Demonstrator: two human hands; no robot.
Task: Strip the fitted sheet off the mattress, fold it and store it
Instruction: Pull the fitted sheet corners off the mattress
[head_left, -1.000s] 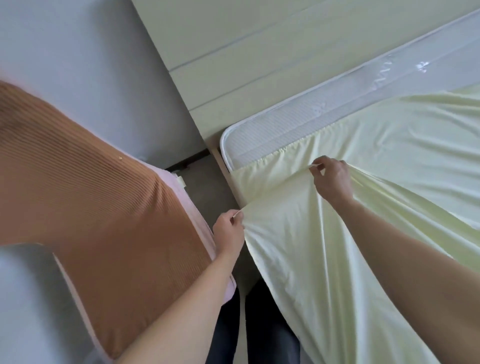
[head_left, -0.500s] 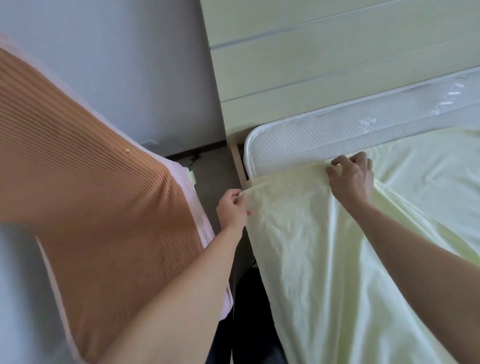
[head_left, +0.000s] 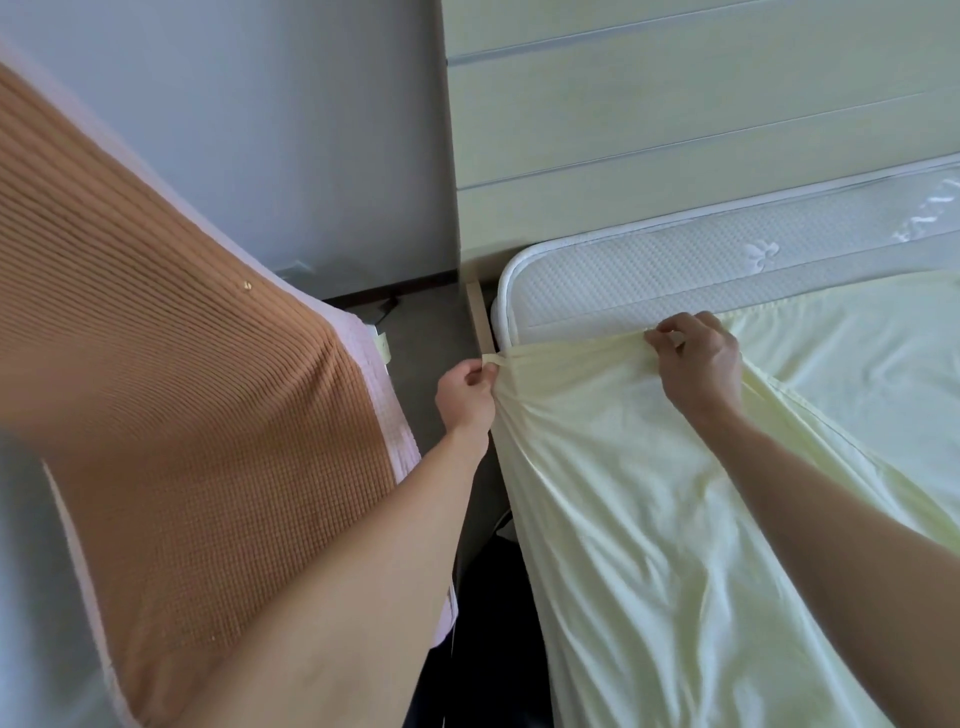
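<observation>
Stripping underway: near the mattress (head_left: 649, 283) corner, left hand (head_left: 464, 397) and right hand (head_left: 698, 364) each pinch the fitted sheet (head_left: 649, 519) hem. Next, probably draw it away.

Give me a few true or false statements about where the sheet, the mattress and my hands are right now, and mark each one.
1. The left hand pinches the bunched edge of the pale yellow sheet. True.
2. The right hand rests flat and open on the headboard. False: it grips the sheet's edge on top of the mattress.
3. The corner of the mattress by the headboard is bare. True.
4. The sheet is folded into a neat stack. False: it lies spread over the bed, wrinkled.
5. Both hands hold the same edge of the sheet. True.
</observation>
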